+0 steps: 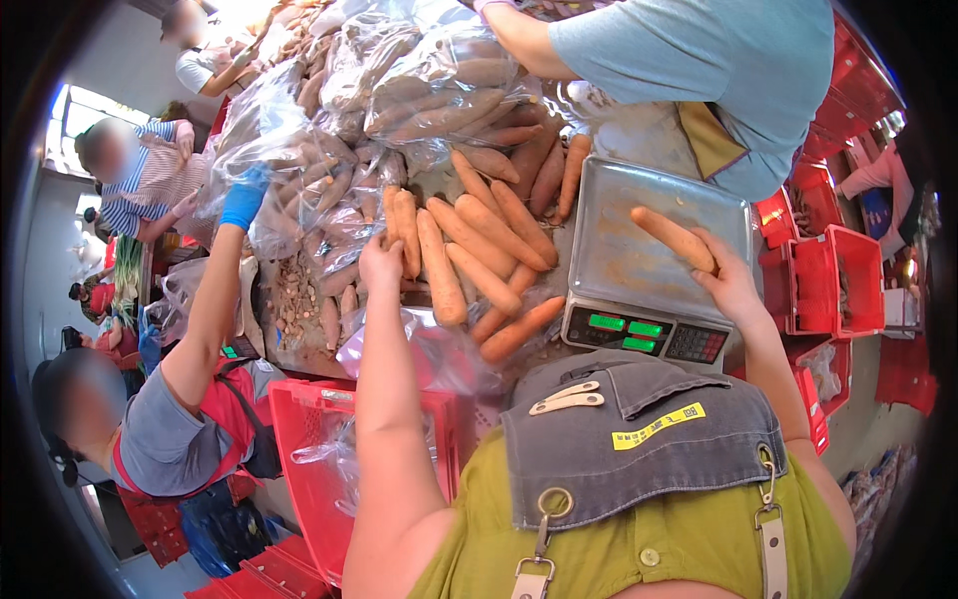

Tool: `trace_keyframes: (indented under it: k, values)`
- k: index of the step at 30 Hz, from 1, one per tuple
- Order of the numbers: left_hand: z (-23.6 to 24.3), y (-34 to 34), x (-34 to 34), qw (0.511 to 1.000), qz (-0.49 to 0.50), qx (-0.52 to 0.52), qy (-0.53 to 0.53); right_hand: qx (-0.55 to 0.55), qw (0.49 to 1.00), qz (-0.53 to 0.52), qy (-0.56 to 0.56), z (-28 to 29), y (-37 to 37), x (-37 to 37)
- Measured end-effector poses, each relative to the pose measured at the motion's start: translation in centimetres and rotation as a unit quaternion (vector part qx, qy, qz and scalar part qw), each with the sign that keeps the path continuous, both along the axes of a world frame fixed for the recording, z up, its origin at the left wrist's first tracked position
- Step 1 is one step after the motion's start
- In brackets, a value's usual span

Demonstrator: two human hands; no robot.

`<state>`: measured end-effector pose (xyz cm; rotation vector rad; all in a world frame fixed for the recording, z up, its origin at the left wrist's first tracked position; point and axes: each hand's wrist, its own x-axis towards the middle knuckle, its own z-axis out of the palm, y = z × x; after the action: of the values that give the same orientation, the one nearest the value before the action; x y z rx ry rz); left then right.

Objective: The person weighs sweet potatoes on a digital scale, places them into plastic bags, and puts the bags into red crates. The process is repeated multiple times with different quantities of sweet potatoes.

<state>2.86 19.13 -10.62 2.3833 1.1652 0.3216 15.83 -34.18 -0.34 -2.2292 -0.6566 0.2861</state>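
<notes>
My right hand [730,282] is closed around one end of an orange carrot [667,236], which it holds over the metal pan [619,270] of a digital scale. On the table in front of me lies a loose pile of large carrots [484,235]. At the pile's left edge my left hand [380,266] has its fingers curled at the lower end of a carrot [406,228]; part of its grip is hidden. The scale's lit green display and keypad [639,334] face me.
Clear bags [429,100] of reddish-brown roots heap up behind the carrots. A co-worker's blue-gloved hand [242,200] reaches in from the left. Another person in light blue [699,70] leans in at the far right. Red crates [314,419] stand below the table's near edge and at right.
</notes>
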Motion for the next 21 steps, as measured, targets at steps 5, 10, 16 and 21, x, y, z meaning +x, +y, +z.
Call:
trace_keyframes:
  k: [5, 10, 16, 21]
  values:
    - [-3.1, 0.6, 4.1, 0.999, -0.042, 0.027, -0.002, -0.126, 0.984, 0.010, -0.121, -3.8, -2.8, -0.4]
    - [0.5, 0.5, 6.4, 0.995, -0.010, -0.027, 0.092, -0.070, 0.979, -0.048, -0.187, -3.3, -1.6, -2.4]
    - [0.4, 0.5, 6.7, 0.997, 0.034, -0.054, 0.045, 0.024, 0.981, -0.060, -0.182, -1.6, -1.4, -3.6]
    - [-1.7, 0.1, 5.8, 0.991, -0.004, -0.116, -0.067, 0.048, 0.983, -0.025, -0.178, -1.1, 0.4, -4.1]
